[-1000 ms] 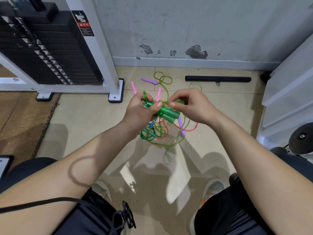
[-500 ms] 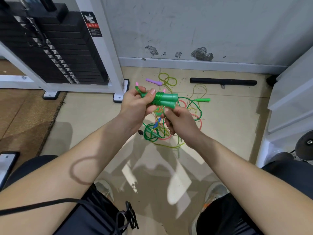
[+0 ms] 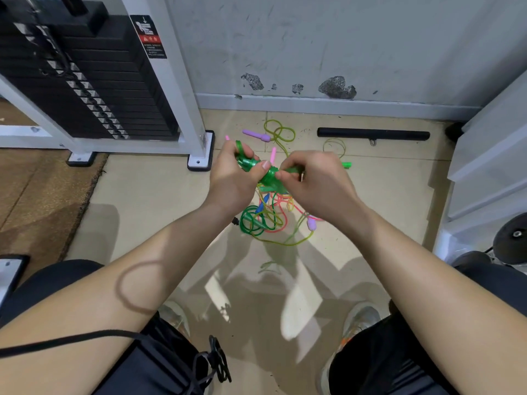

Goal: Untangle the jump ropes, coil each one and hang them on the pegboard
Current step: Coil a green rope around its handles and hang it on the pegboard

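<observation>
The thumb (image 3: 264, 165) of the left hand (image 3: 228, 181) is pressing down on the green handles (image 3: 269, 179) while its other fingers are curling round them from below, so this hand is gripping the pair tightly. A loop of green cord (image 3: 239, 146) is sticking out above its knuckles. The fingertips (image 3: 281, 174) of the right hand (image 3: 316, 186) are pinching the same handles at their right end.

Both hands are holding the handles in the air directly over the tangle of jump ropes (image 3: 265, 220), which is lying on the tiled floor, and green cord is hanging from the handles down into it. A purple handle (image 3: 311, 223) is lying at the tangle's right edge. Beyond the tangle, a second purple handle (image 3: 256, 135) and a pink handle (image 3: 273, 154) are lying near the wall. A black bar (image 3: 373, 134) is lying beyond the tangle to the right, a weight stack (image 3: 85, 81) is standing beyond it to the left, and a brown mat (image 3: 37, 189) is lying well to its left.
</observation>
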Motion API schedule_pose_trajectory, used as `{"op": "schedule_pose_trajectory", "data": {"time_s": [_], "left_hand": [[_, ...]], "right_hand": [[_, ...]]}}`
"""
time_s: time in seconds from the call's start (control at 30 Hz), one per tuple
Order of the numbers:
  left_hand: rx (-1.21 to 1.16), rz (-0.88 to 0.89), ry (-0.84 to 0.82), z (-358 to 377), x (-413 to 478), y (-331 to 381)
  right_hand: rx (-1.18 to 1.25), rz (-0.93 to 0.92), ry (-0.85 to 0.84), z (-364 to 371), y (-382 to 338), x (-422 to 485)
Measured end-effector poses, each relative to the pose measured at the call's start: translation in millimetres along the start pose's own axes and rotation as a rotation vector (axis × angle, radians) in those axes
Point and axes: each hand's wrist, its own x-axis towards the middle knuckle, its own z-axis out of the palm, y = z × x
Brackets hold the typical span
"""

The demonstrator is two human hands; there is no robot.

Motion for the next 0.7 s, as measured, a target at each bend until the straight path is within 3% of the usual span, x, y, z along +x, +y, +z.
{"op": "schedule_pose_trajectory", "data": {"time_s": [0.17, 0.33, 0.4, 0.57, 0.7], "left_hand": [[-0.120, -0.083, -0.132, 0.3, 1.6, 1.7], [-0.372, -0.192, -0.304, -5.7, 5.5, 18.9], [-0.466, -0.232, -0.348, -6.9, 4.5, 21.7], [-0.588, -0.272, -0.239, -8.6, 4.6, 16.8], [-0.564, -0.266, -0.073, -7.8, 9.4, 7.9]], "right_hand": [[0.292, 0.116, -0.052, -18.2, 19.4, 14.2], [1.056, 0.460, -0.240, -15.6, 24.2, 13.0], [1.191, 0.552, -0.287, -7.2, 19.7, 9.6], [1.224, 0.644, -0.234, 19.6, 8.4, -1.6], [1.026, 0.662, -0.155, 36.3, -0.9, -13.6]]}}
